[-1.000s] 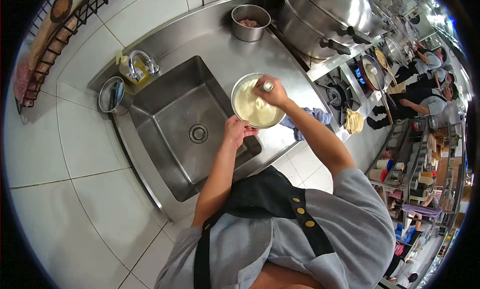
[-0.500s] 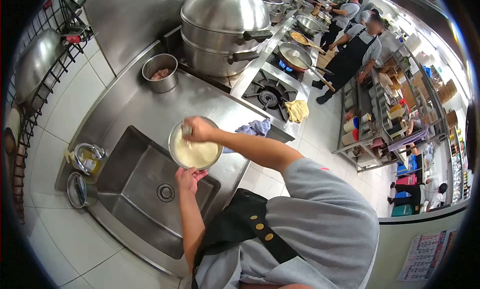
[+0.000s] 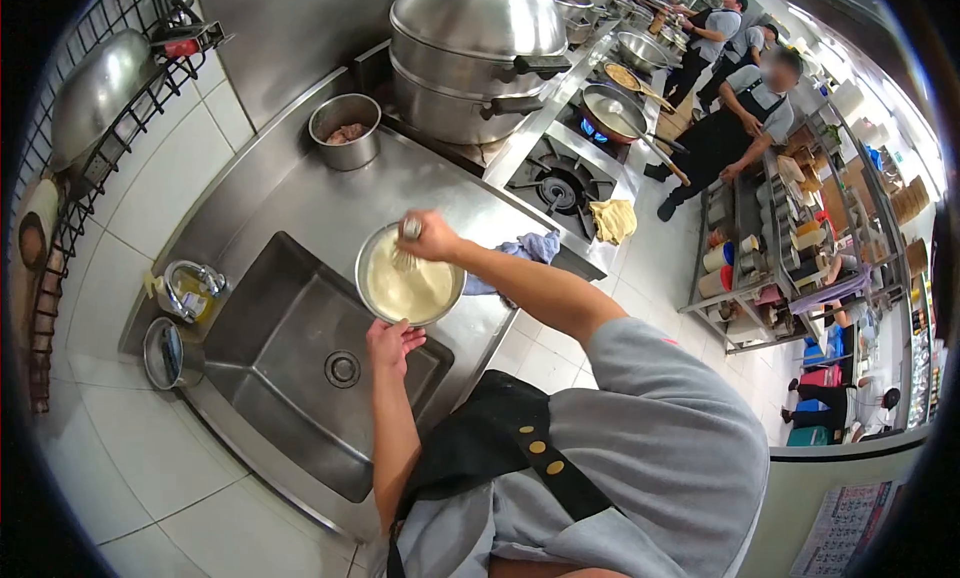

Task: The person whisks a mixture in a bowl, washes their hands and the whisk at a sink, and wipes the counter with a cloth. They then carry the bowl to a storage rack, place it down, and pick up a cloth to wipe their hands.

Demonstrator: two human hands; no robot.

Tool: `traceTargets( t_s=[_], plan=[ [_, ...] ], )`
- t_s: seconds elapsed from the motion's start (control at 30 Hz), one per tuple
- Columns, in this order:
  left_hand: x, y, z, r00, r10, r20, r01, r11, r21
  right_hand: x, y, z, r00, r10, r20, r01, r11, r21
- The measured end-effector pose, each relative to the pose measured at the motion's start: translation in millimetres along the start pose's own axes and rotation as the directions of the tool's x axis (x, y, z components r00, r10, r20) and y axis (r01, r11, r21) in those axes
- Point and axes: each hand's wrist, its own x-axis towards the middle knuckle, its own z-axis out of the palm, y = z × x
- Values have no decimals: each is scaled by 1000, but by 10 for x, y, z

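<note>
Whisk and right hand have shifted toward the far rim of the bowl since the earlier frame. That hand's fingers are wrapped around the handle, which stands roughly upright, its wires dipping into the pale mixture. The left hand pinches the near rim, thumb on top, opposite the whisk, so the right is nearer the stirring end and the left nearer the body. The bowl is at the counter, just beside the sink and near a blue cloth; whether its base rests there, I cannot tell
</note>
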Motion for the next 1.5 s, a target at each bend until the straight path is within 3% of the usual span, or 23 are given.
traceTargets(
  t_s=[0.07, 0.1, 0.2, 0.23, 0.33, 0.37, 0.43, 0.47, 0.5, 0.57, 0.63, 0.7, 0.77, 0.87, 0.9, 1.0, 1.03, 1.17, 1.23, 1.27, 1.3, 1.4, 1.5],
  plan=[
    [29, -23, 20, 1000, -8, 19, 8, 1000, 22, -171, -39, 106, 961, -244, 134, 234, 969, 85],
    [55, -31, 39, 1000, -2, 29, 1, 1000, 27, -184, -264, -10, 919, -23, 393, 2, 999, 54],
    [43, -57, -56, 999, 6, 38, -8, 999, 34, 1, -97, -142, 896, 416, 153, -416, 909, -33],
    [22, -59, -96, 999, 11, 46, -12, 1000, 28, 5, -70, -146, 986, 151, -66, -156, 985, -77],
    [-57, 145, -502, 985, 102, 137, -73, 976, -204, -121, -111, -11, 907, -389, 161, 398, 917, -26],
    [128, 261, -896, 985, 128, 115, -106, 977, -183, -206, -254, -27, 926, -213, 310, 222, 975, 5],
    [501, 451, -1986, 941, 333, -63, -338, 906, -253, -248, -325, -120, 958, 97, 269, -94, 995, -26],
    [787, 619, -2704, 925, 316, -210, -332, 942, -45, -255, -344, -133, 937, 247, 247, -247, 968, -32],
    [580, 917, -2666, 828, 228, -513, -303, 951, -67, -254, -168, -72, 976, 208, 60, -204, 977, -63],
    [341, 1329, -2610, 723, 232, -651, -137, 971, 195, -329, -188, -91, 981, -2, 193, -5, 999, 34],
    [424, 1318, -2590, 491, 761, -425, 34, 470, 882, -430, -246, -103, 953, -106, 283, 81, 992, 100],
    [255, 1400, -2246, 467, 884, 9, 202, -117, 972, -359, -185, -165, 967, 149, 208, -164, 985, 57],
    [86, 1580, -1855, 478, 861, 173, 190, -294, 937, -292, -251, -241, 984, 178, -7, -178, 983, -39],
    [59, 1897, -1644, 517, 820, 246, 290, -438, 851, -354, -235, -194, 952, -217, 214, 212, 976, 49],
    [97, 1971, -1611, 529, 813, 242, 340, -465, 817, -386, -271, -197, 929, -62, 364, 8, 989, 146],
    [291, 2025, -1808, 545, 838, 24, 351, -254, 901, -354, -185, -233, 993, 119, 12, -119, 992, 32],
    [366, 1923, -1835, 452, 892, 18, 392, -217, 894, -311, -150, -270, 996, -75, -48, 71, 995, -65],
    [714, 864, -1815, 789, 611, -65, -219, 378, 900, -442, -297, -203, 947, -3, 322, -53, 985, 165],
    [138, 572, -971, 980, 199, 4, -174, 845, 505, -401, -239, -119, 995, 100, 29, -102, 990, 101],
    [105, 371, -821, 978, 203, 37, -203, 912, 356, -360, -188, -90, 983, 139, -118, -130, 989, 75],
    [16, 262, -625, 983, 184, 5, -181, 958, 222, -350, -144, -92, 980, -188, -60, 179, 976, -126],
    [-37, 127, -324, 987, 154, 51, -159, 982, 99, -414, -386, -78, 912, -177, 369, 148, 983, 105],
    [17, 121, -254, 988, 150, -29, -145, 980, 136, -350, -173, -63, 995, 2, 95, -3, 1000, 19]
  ],
)
